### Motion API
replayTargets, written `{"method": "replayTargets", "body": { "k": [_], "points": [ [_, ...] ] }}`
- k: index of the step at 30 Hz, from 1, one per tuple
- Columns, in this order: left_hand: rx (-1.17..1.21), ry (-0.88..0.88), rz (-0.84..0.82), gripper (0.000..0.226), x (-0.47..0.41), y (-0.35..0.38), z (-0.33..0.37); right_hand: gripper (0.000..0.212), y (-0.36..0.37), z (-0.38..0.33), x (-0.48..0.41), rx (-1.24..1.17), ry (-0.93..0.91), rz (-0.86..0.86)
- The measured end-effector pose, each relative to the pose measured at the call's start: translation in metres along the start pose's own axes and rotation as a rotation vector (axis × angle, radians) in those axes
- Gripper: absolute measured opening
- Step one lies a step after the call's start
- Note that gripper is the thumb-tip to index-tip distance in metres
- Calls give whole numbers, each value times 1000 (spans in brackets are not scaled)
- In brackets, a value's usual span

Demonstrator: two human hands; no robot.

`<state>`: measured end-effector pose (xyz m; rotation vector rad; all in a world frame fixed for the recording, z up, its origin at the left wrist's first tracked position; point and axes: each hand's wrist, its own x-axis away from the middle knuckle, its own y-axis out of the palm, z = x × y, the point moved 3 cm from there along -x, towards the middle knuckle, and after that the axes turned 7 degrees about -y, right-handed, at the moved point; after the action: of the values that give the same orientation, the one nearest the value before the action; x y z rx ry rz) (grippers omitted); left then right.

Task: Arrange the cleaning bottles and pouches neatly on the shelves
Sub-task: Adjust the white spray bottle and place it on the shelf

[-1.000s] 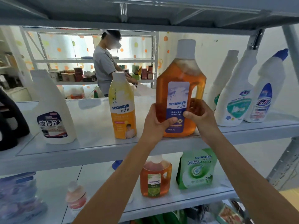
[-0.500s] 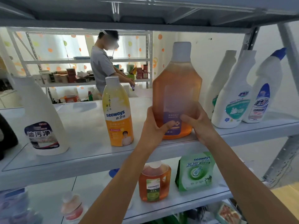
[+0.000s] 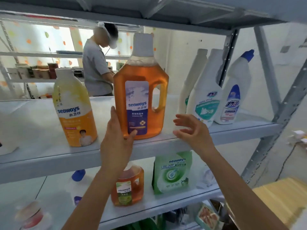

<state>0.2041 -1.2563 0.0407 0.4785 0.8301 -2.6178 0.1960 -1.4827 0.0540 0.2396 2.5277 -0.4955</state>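
Observation:
A large amber seaways bottle (image 3: 141, 90) with a white cap stands upright near the front edge of the grey upper shelf (image 3: 49, 156). My left hand (image 3: 116, 138) touches its lower left side, fingers straight up along the bottle and thumb on the label's bottom corner. My right hand (image 3: 192, 130) hovers just right of the bottle, fingers spread and loose, touching nothing. A yellow-orange seaways bottle (image 3: 73, 107) stands to the left. To the right stand three white angled-neck bottles (image 3: 206, 100), one with a blue cap (image 3: 232, 93).
The lower shelf (image 3: 166, 206) carries a small amber bottle (image 3: 127, 186), a green seaways pouch (image 3: 172, 173) and a blue-capped bottle (image 3: 78, 176). A grey shelf post (image 3: 227, 52) rises at the right. A person in a grey shirt (image 3: 96, 67) stands beyond at another rack.
The amber bottle now stands turned with its label facing me. My right hand has let go and drawn back to the right; my left hand has opened against the bottle's side.

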Motion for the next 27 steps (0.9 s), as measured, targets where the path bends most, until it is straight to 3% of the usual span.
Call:
{"method": "replayTargets", "body": {
  "k": [2, 4, 5, 8, 10, 16, 18, 22, 27],
  "points": [
    [-149, -1, 278, 77, 23, 11, 3, 36, -28, 4, 0, 46, -98, 126],
    [-211, 152, 491, 62, 52, 42, 13, 36, -56, 7, -1, 101, -221, 230],
    [-246, 253, 517, 53, 64, 64, 19, 40, -69, 9, -3, 124, -288, 259],
    [-446, 489, 388, 41, 81, 131, 38, 60, -96, 21, -14, 152, -423, 257],
    [-570, 479, 359, 42, 82, 156, 43, 74, -104, 34, -27, 143, -381, 200],
    [-677, 437, 486, 42, 77, 166, 38, 103, -95, 49, -57, -32, -142, 1],
    [-696, 435, 510, 43, 75, 168, 38, 101, -94, 52, -60, -18, -110, 11],
    [-709, 449, 548, 43, 75, 168, 39, 75, -93, 62, -52, 62, -59, 73],
    [-698, 469, 574, 42, 76, 168, 40, 68, -92, 67, -47, 95, -4, 63]
  ]
}}
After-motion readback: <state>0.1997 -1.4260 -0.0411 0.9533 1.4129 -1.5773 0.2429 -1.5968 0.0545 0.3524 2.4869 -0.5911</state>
